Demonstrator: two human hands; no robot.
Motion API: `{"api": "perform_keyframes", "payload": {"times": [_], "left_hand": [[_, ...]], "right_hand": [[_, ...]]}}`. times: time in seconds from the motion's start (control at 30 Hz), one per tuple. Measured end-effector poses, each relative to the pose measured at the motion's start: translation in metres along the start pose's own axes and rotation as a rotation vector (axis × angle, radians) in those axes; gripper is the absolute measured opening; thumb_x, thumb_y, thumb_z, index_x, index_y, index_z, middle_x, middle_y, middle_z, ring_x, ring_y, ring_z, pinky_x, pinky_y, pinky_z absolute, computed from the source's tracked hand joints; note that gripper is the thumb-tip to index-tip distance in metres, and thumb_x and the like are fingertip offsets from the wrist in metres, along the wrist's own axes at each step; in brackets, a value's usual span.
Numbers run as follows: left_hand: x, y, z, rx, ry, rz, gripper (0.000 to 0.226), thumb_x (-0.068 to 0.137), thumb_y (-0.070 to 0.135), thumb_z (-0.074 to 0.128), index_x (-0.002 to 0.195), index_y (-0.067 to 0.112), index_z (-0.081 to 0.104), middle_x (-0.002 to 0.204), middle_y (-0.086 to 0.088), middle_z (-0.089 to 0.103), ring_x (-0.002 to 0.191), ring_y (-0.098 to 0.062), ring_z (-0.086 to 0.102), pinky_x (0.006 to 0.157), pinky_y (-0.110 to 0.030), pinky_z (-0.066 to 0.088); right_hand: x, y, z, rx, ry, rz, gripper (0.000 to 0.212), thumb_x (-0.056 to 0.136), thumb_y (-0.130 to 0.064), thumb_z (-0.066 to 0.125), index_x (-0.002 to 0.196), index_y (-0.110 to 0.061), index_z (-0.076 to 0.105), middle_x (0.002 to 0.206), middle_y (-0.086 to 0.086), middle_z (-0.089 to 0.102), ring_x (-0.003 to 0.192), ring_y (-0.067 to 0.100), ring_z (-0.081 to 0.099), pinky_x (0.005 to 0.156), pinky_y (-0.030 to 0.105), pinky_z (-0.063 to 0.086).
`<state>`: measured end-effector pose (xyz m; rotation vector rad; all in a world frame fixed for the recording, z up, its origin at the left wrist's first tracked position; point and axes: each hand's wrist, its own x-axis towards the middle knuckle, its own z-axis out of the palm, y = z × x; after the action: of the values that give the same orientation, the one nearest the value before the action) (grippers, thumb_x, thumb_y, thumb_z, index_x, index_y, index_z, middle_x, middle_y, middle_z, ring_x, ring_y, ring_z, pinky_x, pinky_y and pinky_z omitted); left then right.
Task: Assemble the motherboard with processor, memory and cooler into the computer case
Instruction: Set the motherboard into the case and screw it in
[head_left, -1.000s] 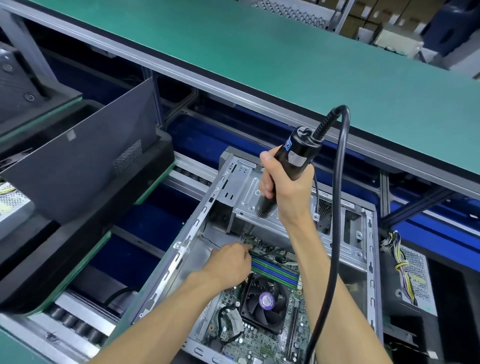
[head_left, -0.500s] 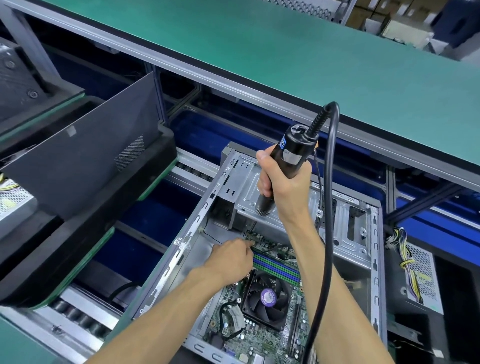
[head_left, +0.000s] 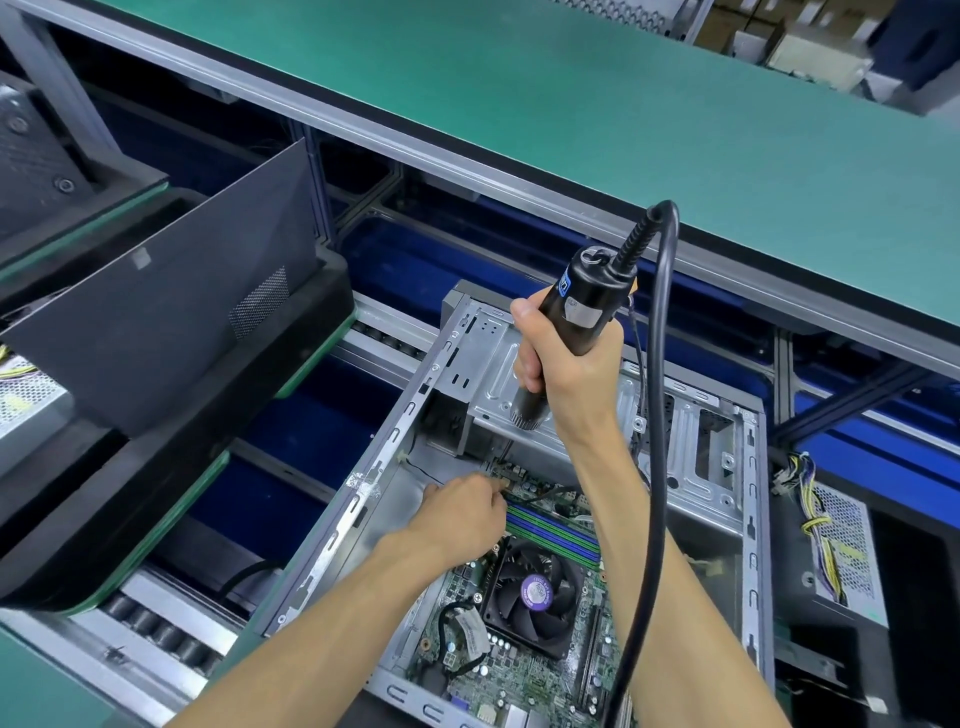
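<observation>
An open grey computer case (head_left: 750, 525) lies on the conveyor with the green motherboard (head_left: 467, 670) inside it. On the board sit a black cooler fan (head_left: 537, 597) and green and blue memory slots (head_left: 556, 530). My right hand (head_left: 566, 379) grips a black electric screwdriver (head_left: 582, 312) held upright, its bit reaching down to the board's far corner. My left hand (head_left: 462, 512) rests on the board by that corner, fingers curled and pinched at the bit's tip; what they hold is hidden.
The screwdriver's black cable (head_left: 657, 415) loops over my right arm. A black side panel (head_left: 171, 322) leans on a dark tray at left. A power supply with yellow wires (head_left: 831, 540) lies right of the case. A green bench top (head_left: 571, 114) runs behind the conveyor.
Both hands stay at the board's far corner. The view has shifted slightly, and the screwdriver sits a little lower against the drive cage.
</observation>
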<state>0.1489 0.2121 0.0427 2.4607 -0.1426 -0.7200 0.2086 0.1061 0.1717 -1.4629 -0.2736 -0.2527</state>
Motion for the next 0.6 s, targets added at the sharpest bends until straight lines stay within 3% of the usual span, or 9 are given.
{"api": "perform_keyframes", "payload": {"times": [0.13,0.47,0.6], "left_hand": [[-0.0005,0.0021,-0.0015,-0.004,-0.006,-0.008,0.045,0.102,0.025,0.034,0.143,0.02,0.052,0.129,-0.004,0.066,0.105,-0.027,0.066,0.119,-0.053,0.024],[-0.0014,0.0025,-0.0018,-0.016,-0.015,-0.007,0.045,0.103,0.025,0.033,0.142,0.018,0.054,0.142,0.0,0.057,0.109,-0.024,0.064,0.118,-0.053,0.02],[-0.0022,0.0045,-0.0031,-0.016,-0.012,-0.015,0.044,0.103,0.025,0.033,0.141,0.018,0.054,0.136,-0.001,0.062,0.108,-0.025,0.065,0.118,-0.051,0.021]], "right_hand": [[-0.001,-0.0011,0.001,0.024,0.014,-0.004,0.02,0.089,-0.027,0.07,0.071,-0.027,0.064,0.048,-0.001,0.046,0.039,0.016,0.04,0.044,0.024,0.037],[0.0001,0.0001,0.0001,0.004,0.002,0.002,0.02,0.091,-0.027,0.069,0.072,-0.027,0.064,0.049,-0.002,0.048,0.039,0.016,0.041,0.045,0.025,0.038],[0.0002,-0.0002,-0.0002,0.012,0.0,0.005,0.02,0.091,-0.026,0.069,0.072,-0.027,0.064,0.049,-0.001,0.047,0.039,0.016,0.041,0.045,0.025,0.038]]}}
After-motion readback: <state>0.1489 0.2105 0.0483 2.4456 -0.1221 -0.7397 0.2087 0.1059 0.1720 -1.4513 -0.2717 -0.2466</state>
